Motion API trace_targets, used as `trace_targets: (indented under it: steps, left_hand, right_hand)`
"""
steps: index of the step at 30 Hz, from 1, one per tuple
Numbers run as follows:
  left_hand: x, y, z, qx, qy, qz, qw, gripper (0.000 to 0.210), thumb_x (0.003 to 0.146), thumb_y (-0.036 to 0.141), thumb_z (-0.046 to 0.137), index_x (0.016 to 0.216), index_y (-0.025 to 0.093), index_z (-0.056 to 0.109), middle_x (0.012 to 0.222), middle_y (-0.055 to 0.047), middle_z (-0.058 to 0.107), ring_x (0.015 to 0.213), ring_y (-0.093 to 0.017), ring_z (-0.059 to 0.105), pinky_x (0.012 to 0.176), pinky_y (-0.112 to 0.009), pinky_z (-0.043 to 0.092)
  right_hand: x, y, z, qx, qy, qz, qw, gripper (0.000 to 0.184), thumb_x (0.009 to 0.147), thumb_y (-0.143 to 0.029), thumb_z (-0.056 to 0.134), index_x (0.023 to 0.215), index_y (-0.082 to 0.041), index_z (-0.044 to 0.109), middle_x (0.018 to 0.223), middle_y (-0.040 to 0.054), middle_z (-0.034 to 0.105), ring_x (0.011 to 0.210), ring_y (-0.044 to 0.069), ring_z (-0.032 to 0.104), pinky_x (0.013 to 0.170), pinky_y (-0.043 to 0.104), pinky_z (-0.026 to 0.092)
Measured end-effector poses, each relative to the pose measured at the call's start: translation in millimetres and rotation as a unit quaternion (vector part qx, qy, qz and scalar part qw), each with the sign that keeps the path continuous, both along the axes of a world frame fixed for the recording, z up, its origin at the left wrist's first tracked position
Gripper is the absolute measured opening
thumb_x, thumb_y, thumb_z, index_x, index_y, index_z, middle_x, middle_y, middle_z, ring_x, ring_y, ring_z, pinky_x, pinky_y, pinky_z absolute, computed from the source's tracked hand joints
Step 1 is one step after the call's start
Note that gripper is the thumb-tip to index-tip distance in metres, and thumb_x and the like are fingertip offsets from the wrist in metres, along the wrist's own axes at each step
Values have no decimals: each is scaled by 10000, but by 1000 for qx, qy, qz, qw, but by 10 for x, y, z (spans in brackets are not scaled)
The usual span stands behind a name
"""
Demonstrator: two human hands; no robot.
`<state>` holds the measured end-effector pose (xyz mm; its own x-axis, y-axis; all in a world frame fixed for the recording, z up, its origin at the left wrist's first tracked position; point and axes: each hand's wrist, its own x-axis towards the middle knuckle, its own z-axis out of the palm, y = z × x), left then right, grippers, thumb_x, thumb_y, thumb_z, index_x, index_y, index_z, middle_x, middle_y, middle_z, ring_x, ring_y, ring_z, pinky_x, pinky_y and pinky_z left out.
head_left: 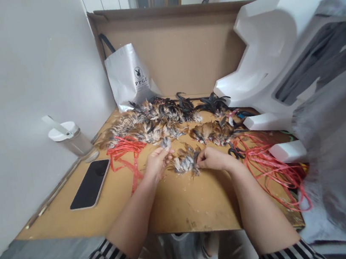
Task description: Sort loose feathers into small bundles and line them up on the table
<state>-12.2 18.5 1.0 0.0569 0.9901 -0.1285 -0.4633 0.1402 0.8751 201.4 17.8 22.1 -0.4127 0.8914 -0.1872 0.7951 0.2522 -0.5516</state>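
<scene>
My left hand (156,162) is closed in a pinch on a small tuft of grey feathers (165,142), held just above the table. Beside it, a small pile of brown and grey-white feathers (182,163) lies on the tabletop. My right hand (212,158) touches the right end of this pile, thumb and fingertips pinched on feathers there. Behind both hands spread larger heaps of brown and pale feathers (156,129), with dark feathers (186,108) further back. Another brown feather bunch (212,130) lies behind my right hand.
Red plastic strips (125,147) lie at left, and more red strips (267,159) tangle at right near black scissors (236,151). A phone (91,186), a lidded cup (71,139) and a silver bag (130,77) stand or lie leftward. White foam (272,47) borders the right.
</scene>
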Motion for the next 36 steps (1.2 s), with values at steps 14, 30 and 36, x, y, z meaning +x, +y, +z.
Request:
trace_targets:
  steps: [14,30,36]
  left_hand:
    - [28,-22,-14,-21,-13,-34,999,220,589,266,688,696,90,610,692,-53,633,489,-39,486,432,-141,337]
    - [141,-110,-57,-55,-24,-119,991,253,620,294,678,770,95,632,771,-86,651,563,-79,558,458,-159,374]
    - [169,-118,-83,-51,-37,-117,991,253,605,287,689,750,86,635,768,-84,638,558,-77,548,448,-160,363]
  right_hand:
    - [-13,24,11,-56,198,-32,978,60,584,-190,557,593,-137,582,525,-25,533,474,68,425,486,193,325]
    - [-486,11,-170,-112,555,-182,804,208,572,-285,695,669,-141,582,485,-36,515,410,44,412,402,170,276]
    - [-567,8,-229,-166,611,-189,751,198,563,-253,704,665,-138,578,517,-25,541,403,28,359,389,162,226]
